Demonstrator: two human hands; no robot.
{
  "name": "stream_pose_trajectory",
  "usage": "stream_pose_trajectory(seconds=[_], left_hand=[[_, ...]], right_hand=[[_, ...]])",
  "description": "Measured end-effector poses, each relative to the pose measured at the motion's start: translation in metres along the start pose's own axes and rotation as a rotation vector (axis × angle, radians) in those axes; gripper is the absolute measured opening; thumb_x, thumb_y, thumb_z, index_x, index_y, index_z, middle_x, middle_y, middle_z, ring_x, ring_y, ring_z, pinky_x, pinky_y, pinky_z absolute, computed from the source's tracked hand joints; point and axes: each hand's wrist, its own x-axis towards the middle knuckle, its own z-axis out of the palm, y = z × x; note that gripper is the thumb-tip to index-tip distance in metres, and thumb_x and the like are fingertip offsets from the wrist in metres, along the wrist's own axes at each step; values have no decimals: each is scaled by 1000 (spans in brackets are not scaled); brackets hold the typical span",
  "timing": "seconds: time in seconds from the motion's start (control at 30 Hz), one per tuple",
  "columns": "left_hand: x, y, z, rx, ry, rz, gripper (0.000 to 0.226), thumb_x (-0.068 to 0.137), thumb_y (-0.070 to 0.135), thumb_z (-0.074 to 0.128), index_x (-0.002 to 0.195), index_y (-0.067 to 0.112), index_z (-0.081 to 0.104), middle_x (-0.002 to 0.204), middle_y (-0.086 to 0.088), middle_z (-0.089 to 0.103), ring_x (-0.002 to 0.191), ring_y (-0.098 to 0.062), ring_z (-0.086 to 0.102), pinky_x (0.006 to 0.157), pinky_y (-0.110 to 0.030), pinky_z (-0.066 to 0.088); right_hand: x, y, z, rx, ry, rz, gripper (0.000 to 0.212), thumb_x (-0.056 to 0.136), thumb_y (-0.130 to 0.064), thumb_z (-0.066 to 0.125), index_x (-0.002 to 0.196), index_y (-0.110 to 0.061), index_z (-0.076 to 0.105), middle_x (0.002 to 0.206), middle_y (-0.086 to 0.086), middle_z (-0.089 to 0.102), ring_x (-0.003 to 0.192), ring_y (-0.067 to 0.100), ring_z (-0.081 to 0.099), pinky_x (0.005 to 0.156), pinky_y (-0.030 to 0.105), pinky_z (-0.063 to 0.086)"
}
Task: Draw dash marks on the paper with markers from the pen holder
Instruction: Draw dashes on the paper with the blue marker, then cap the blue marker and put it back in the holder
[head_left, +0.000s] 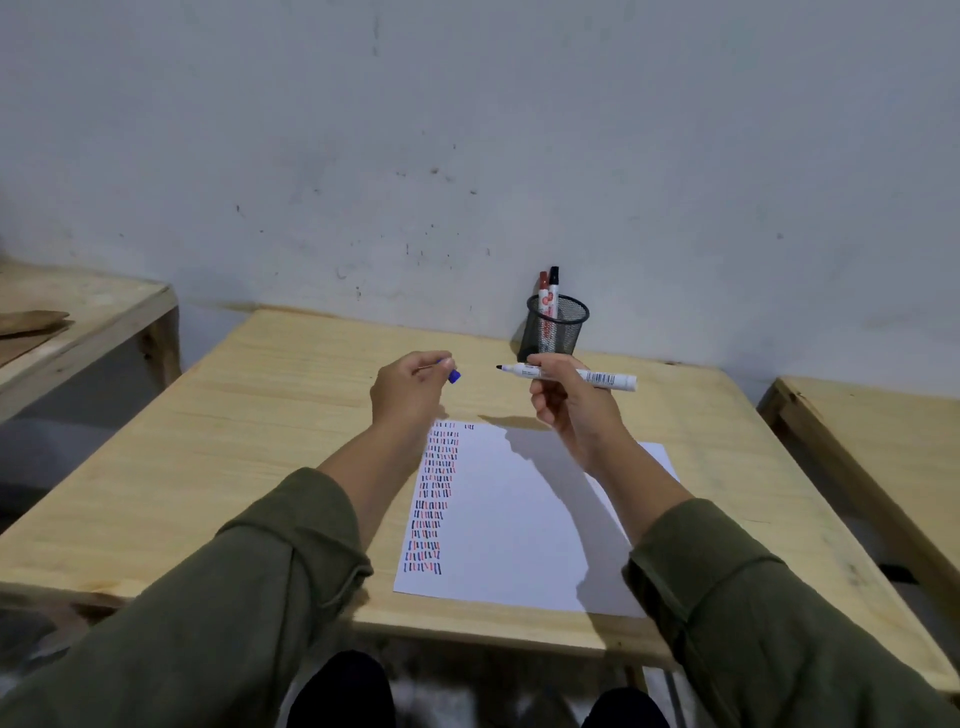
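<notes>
A white sheet of paper (524, 525) lies on the wooden table (249, 431), with a column of red, blue and black dash marks down its left side. My right hand (569, 402) holds an uncapped white marker (597, 376) level above the paper's far edge, its dark tip pointing left. My left hand (410, 389) pinches the blue cap (454, 375) a short way from that tip. Behind my right hand stands the black mesh pen holder (555, 327) with a red marker (543, 296) and a black marker (554, 291) upright in it.
The table butts against a grey wall. Another wooden table (78, 322) stands to the left and a third (878, 441) to the right, each with a gap between. My knees show below the near edge.
</notes>
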Motion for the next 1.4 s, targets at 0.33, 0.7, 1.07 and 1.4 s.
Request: stream_pose_trajectory(seconds=[0.33, 0.7, 1.07, 1.4], left_hand=[[2, 43, 35, -222, -57, -83, 15, 86, 30, 61, 94, 19, 68, 85, 3, 70, 83, -6, 64, 97, -35, 45], [-15, 67, 54, -330, -180, -94, 22, 87, 25, 62, 103, 10, 68, 79, 5, 66, 71, -2, 61, 59, -14, 41], [-32, 88, 66, -631, -192, -183, 5, 88, 9, 60, 83, 9, 62, 74, -1, 62, 46, 1, 63, 39, -7, 41], [-7, 85, 58, -479, -182, -123, 12, 92, 15, 54, 85, 20, 61, 82, 6, 66, 81, -5, 61, 61, -16, 36]], right_hand=[[-6, -45, 6, -12, -67, -118, 15, 91, -12, 50, 89, -8, 65, 60, 5, 54, 46, 10, 46, 42, 19, 34], [-10, -57, 1, -19, -65, -161, 15, 92, -12, 50, 93, -5, 63, 60, 5, 54, 47, 11, 46, 42, 19, 35], [-10, -68, 2, 130, -40, -154, 19, 89, -17, 54, 93, -4, 67, 61, 6, 54, 50, 12, 48, 47, 18, 38], [-17, -70, -13, 157, -290, 7, 45, 77, -34, 58, 116, -11, 63, 96, 11, 69, 76, 18, 64, 65, 24, 48]])
